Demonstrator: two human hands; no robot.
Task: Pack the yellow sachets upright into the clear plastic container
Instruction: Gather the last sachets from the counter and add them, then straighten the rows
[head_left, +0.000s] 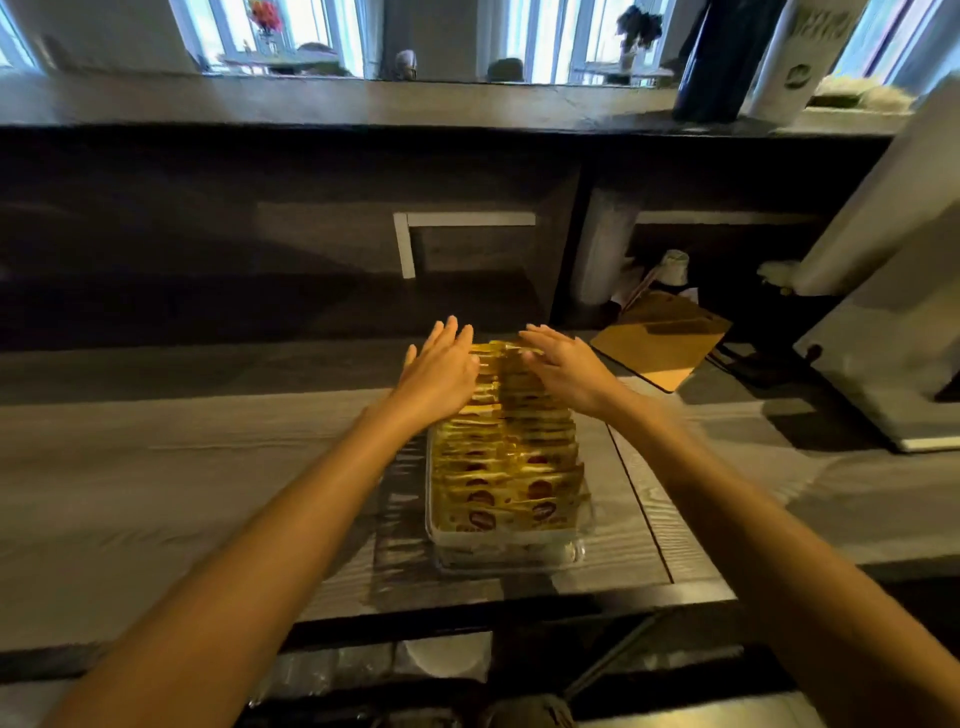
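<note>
A clear plastic container (511, 553) stands on the grey wooden counter, lengthwise away from me. Two rows of yellow sachets (506, 467) with red logos stand upright in it, packed front to back. My left hand (441, 369) lies flat over the far left end of the rows, fingers spread and straight. My right hand (563, 366) rests flat over the far right end, palm down, fingers extended. Neither hand grips a sachet; both touch or hover just over the sachet tops, which hide under the palms there.
A yellow board (662, 340) lies to the right behind the container. A large white appliance (893, 322) fills the right side. A dark raised ledge (363, 104) runs across the back, holding a dark bottle (719, 57) and a white paper roll (800, 57).
</note>
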